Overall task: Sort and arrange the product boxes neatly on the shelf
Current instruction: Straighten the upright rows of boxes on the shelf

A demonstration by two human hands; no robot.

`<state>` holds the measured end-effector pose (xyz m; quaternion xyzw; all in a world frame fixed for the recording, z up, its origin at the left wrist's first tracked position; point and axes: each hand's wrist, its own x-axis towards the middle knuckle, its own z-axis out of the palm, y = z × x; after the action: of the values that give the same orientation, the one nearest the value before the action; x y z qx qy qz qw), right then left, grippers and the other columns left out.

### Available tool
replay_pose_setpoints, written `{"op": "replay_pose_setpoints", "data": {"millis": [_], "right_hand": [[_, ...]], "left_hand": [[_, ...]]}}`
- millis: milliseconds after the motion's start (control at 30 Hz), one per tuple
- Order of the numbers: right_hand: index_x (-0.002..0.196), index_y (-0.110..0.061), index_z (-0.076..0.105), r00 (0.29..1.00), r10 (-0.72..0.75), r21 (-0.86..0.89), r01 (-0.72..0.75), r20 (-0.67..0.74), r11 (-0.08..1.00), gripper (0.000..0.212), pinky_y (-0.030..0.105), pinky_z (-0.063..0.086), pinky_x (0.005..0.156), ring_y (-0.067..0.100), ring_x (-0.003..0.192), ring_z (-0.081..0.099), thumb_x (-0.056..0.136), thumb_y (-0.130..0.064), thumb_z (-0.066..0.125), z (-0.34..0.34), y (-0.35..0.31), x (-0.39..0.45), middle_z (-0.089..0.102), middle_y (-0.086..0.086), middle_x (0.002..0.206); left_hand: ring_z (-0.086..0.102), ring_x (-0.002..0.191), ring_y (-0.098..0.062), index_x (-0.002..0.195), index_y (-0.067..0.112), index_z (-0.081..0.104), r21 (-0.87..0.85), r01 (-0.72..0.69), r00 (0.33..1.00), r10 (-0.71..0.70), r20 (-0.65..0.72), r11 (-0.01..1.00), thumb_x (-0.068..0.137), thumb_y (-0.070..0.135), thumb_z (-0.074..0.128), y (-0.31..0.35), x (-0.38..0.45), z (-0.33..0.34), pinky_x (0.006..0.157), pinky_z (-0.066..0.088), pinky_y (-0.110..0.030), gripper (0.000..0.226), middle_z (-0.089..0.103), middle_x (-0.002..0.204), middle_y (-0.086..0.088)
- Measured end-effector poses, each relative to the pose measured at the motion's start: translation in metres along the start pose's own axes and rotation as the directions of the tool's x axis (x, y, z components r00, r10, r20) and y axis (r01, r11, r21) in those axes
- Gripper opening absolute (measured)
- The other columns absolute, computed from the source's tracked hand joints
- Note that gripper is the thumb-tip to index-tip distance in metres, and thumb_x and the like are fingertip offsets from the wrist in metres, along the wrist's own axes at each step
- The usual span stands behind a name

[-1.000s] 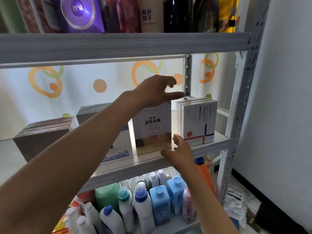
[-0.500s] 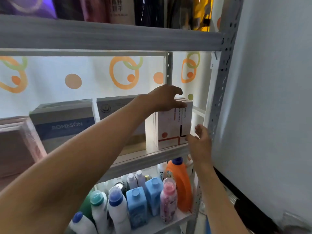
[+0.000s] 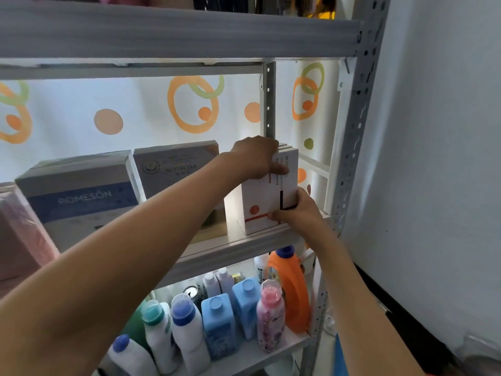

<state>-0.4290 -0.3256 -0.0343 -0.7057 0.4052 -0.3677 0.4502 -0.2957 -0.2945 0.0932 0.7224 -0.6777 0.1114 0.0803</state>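
White boxes: a small stack of flat white cardboard product boxes with red and dark line print point(image 3: 267, 196) stands upright at the right end of the grey metal middle shelf point(image 3: 238, 249), close to the perforated grey corner post point(image 3: 355, 137).
Left hand: the left hand point(image 3: 256, 156) is draped over the stack's top edge, fingers curled behind it and thumb pressed on the front face, so it grips the boxes from above.
Right hand: the right hand point(image 3: 298, 210) clasps the lower right corner, thumb on the front, fingers wrapped round the side.
Doing it well: judging by the task, the stack wants squaring up; keep the top hand steadying while the lower one nudges the bases flush, fronts level with the shelf lip, faces parallel to the tall grey gift box lettered in silver point(image 3: 176, 169) beside them.
Risk: thin boxes may fan or tip towards the open right side.
Hard to see: how many boxes make up the stack is unclear, and their backs are hidden.
Blurred: the print on the front box is unreadable.
Cut off: goods on the top shelf, and the shelf's left end.
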Motion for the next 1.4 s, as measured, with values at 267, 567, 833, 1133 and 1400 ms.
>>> {"op": "replay_pose_setpoints", "data": {"millis": [267, 567, 833, 1133, 1400], "right_hand": [[0.128, -0.018, 0.045, 1.000, -0.012, -0.021, 0.011, -0.018, 1.000, 0.069, 0.028, 0.047, 0.083, 0.017, 0.109, 0.054, 0.071, -0.016, 0.085, 0.006, 0.005, 0.002, 0.058, -0.002, 0.120], [0.128, -0.019, 0.043, 0.996, -0.062, 0.010, 0.062, -0.062, 0.998, 0.068, 0.032, 0.048, 0.089, 0.012, 0.106, 0.050, 0.073, -0.015, 0.084, 0.014, 0.003, -0.008, 0.053, -0.008, 0.114], [0.119, -0.022, 0.042, 0.991, -0.052, 0.050, 0.059, -0.120, 0.997, 0.063, 0.030, 0.046, 0.088, 0.014, 0.106, 0.050, 0.072, -0.008, 0.082, 0.012, 0.001, -0.002, 0.053, -0.006, 0.110], [0.123, -0.027, 0.045, 0.996, -0.088, 0.178, 0.083, 0.017, 0.981, 0.068, 0.021, 0.052, 0.070, 0.009, 0.096, 0.063, 0.069, -0.029, 0.088, -0.002, -0.005, 0.011, 0.063, -0.011, 0.107], [0.123, -0.025, 0.054, 0.993, -0.086, 0.230, 0.066, 0.080, 0.971, 0.064, 0.023, 0.059, 0.069, 0.015, 0.095, 0.071, 0.069, -0.028, 0.088, 0.001, 0.007, 0.026, 0.072, -0.005, 0.107]], "left_hand": [[0.054, 0.087, -0.023, 0.104, 0.016, 0.051, 0.029, -0.020, 1.000, 0.020, 0.003, 0.999, 0.087, 0.059, 0.059, 0.001, -0.006, -0.001, 0.071, 0.039, -0.035, 0.046, 0.062, 0.104, -0.005], [0.055, 0.090, -0.024, 0.106, 0.016, 0.050, 0.015, -0.085, 0.996, 0.085, -0.004, 0.996, 0.088, 0.059, 0.058, -0.009, -0.011, -0.001, 0.075, 0.042, -0.036, 0.048, 0.060, 0.106, -0.004], [0.058, 0.095, -0.025, 0.120, 0.016, 0.052, -0.024, -0.153, 0.988, 0.152, -0.022, 0.988, 0.090, 0.053, 0.059, -0.002, -0.005, 0.002, 0.077, 0.043, -0.034, 0.048, 0.062, 0.112, -0.005], [0.058, 0.108, -0.026, 0.139, 0.017, 0.039, 0.066, -0.093, 0.995, 0.091, 0.042, 0.993, 0.095, 0.056, 0.047, 0.000, -0.002, 0.001, 0.080, 0.046, -0.038, 0.059, 0.053, 0.132, -0.003], [0.052, 0.110, -0.027, 0.135, 0.017, 0.041, 0.076, -0.063, 0.998, 0.064, -0.009, 0.995, 0.092, 0.059, 0.050, -0.002, 0.001, 0.005, 0.082, 0.042, -0.040, 0.061, 0.052, 0.126, -0.009]]}}
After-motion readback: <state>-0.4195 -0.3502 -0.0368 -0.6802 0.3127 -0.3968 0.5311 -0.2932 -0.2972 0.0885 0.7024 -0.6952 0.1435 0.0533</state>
